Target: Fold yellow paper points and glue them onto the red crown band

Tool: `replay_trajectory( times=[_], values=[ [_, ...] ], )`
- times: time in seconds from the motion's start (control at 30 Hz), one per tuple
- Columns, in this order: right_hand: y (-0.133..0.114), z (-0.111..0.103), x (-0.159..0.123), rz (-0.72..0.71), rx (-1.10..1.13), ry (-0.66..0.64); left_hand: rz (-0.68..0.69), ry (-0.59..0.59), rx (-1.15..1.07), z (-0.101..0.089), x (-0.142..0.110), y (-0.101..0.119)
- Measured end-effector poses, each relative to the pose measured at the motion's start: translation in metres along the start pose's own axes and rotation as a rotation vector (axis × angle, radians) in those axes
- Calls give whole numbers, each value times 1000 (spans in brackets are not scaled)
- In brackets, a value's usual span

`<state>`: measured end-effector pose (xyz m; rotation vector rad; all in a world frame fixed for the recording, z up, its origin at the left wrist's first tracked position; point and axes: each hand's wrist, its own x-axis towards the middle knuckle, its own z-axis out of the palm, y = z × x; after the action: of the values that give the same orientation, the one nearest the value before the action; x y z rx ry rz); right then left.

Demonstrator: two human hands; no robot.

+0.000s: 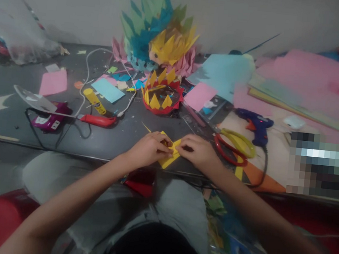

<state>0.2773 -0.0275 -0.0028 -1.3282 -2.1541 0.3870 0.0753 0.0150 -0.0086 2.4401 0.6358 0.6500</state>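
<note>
At the front edge of the dark table lies a small piece of yellow paper (166,163), partly covered by fingers. From the left, my left hand (152,147) pinches it with curled fingers. My right hand (197,151) grips its opposite side, thumb and forefinger close together. Any fold lines are too blurred to make out. Just beyond my hands stands a red paper ring with yellow points (160,102). Scissors with red and yellow handles (230,159) lie close to my right hand.
A blue glue gun (256,125) with a cord rests at the right. On the left are a yellow glue stick (94,100), a red-handled tool (98,120) and a purple power block (50,121). Colourful spiky paper pieces (157,34) stand at the back, and pink sheets (315,77) are stacked right.
</note>
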Motion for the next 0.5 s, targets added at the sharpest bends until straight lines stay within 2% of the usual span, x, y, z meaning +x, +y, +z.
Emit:
replay_trajectory(
  times=[0.17, 0.3, 0.4, 0.5],
  values=[
    [-4, 3, -1, 40, -11, 41, 26, -19, 121, -2, -2, 7],
    [-2, 3, 1, 38, 8, 39, 113, -81, 260, -5, -6, 14],
    [-1, 2, 2, 43, 34, 41, 163, -87, 231, -9, -9, 17],
    [-2, 1, 2, 47, 50, 43, 141, -112, 143, -13, -10, 18]
  ],
)
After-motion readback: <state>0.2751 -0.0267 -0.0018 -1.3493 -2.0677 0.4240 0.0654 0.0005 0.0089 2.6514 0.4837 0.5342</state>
